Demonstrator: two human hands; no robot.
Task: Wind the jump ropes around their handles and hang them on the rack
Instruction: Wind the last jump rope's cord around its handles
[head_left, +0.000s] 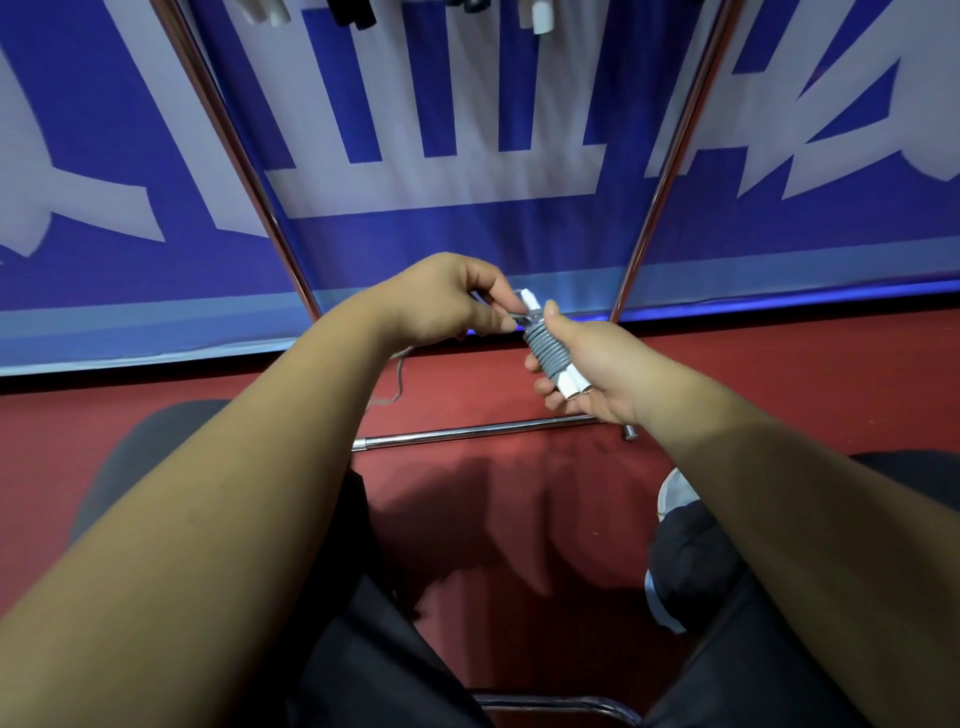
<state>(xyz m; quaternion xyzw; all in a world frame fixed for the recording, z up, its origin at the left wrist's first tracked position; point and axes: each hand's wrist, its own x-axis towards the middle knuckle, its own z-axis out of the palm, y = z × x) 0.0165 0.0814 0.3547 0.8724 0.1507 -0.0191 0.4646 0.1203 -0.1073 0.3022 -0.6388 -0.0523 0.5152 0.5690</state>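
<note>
A jump rope with white handles is in front of me, its grey cord coiled in tight turns round the handles. My right hand grips the bundle from the right, thumb up near its top end. My left hand pinches the cord at the upper end of the coil. A loose tail of cord hangs below my left wrist toward the floor. The chrome rack stands ahead, with white and black handles of other ropes hanging at the top edge.
A blue and white banner hangs behind the rack. The rack's base bar lies on the red floor. My knees in dark trousers and a shoe are below, with a metal chair edge at the bottom.
</note>
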